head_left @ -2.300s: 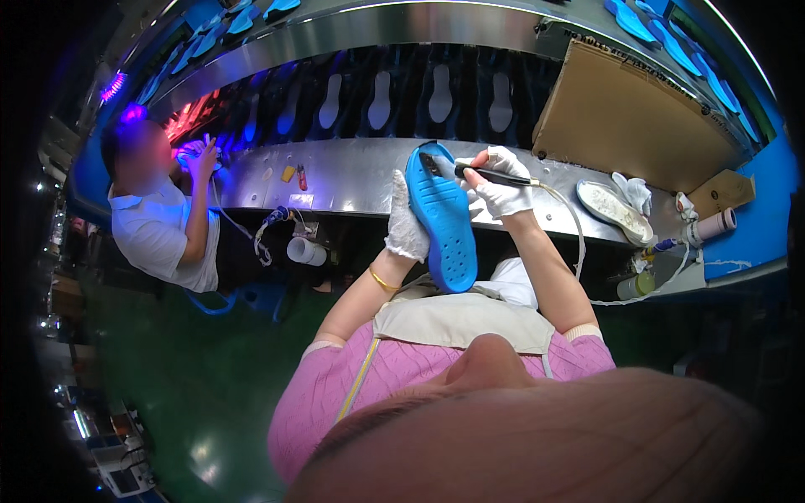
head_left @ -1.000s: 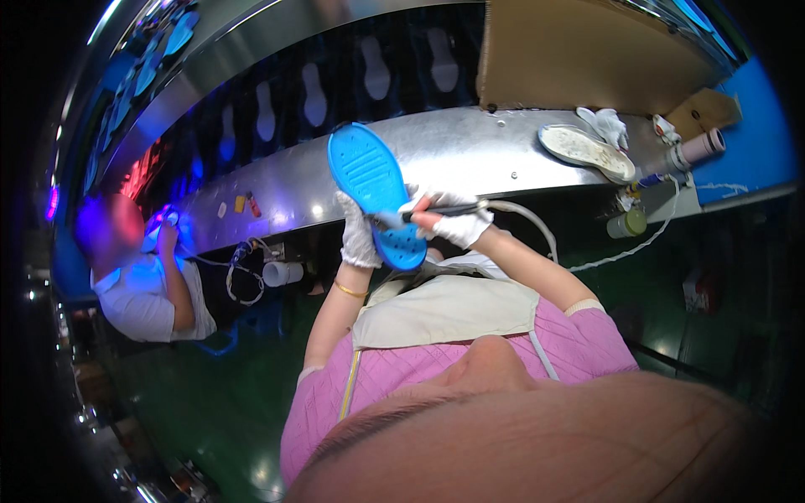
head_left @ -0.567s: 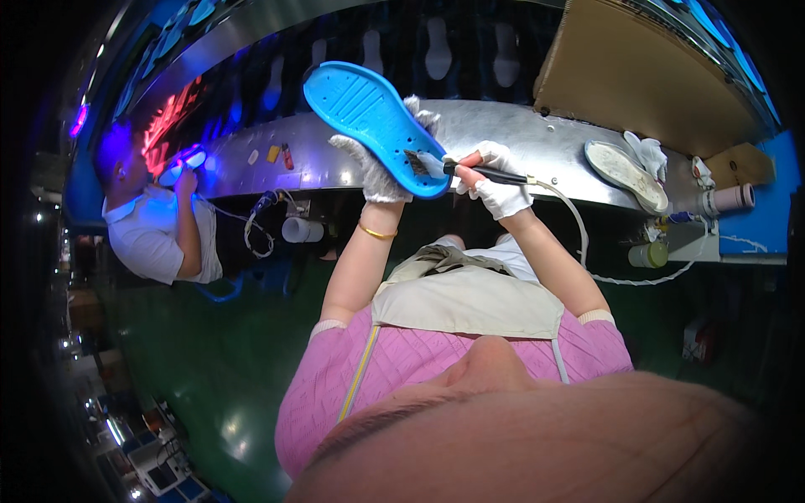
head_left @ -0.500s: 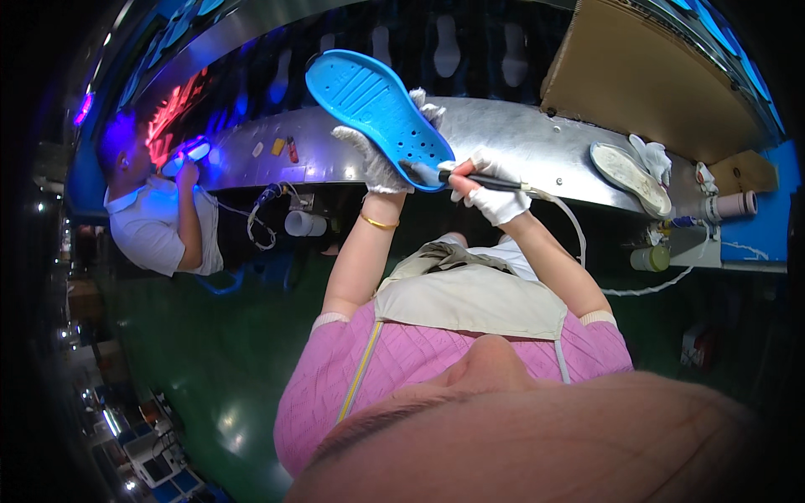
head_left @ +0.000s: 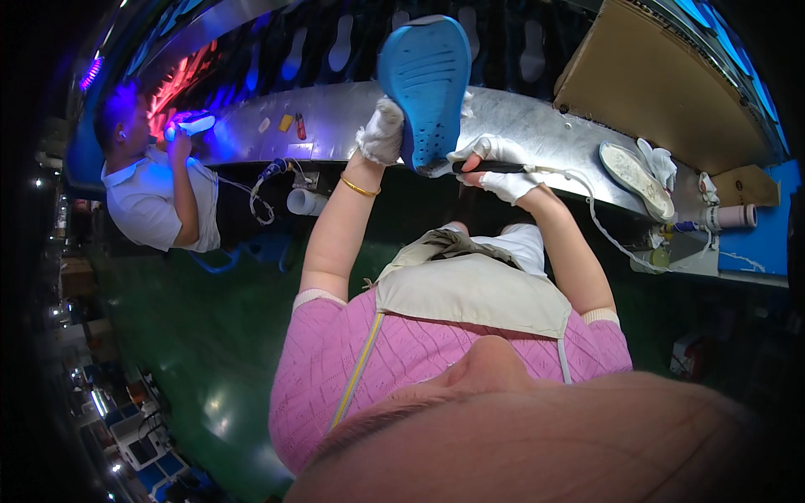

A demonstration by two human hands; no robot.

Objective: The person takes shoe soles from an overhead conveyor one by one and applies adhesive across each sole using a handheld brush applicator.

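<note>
Above the steel bench (head_left: 537,126), left fingers (head_left: 379,134) clasp a blue sole (head_left: 423,80); right fingers (head_left: 490,155) pinch a corded tool (head_left: 495,168).

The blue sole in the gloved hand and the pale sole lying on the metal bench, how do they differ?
The blue sole is bright blue and held up on end by the left hand; the pale sole is off-white and lies flat on the metal bench, untouched. The blue sole looks larger, being nearer. Both show their tread side.

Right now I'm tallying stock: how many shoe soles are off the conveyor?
2. A blue sole is held up in the left hand; a pale sole lies on the metal bench at right. Others may be hidden.
</note>
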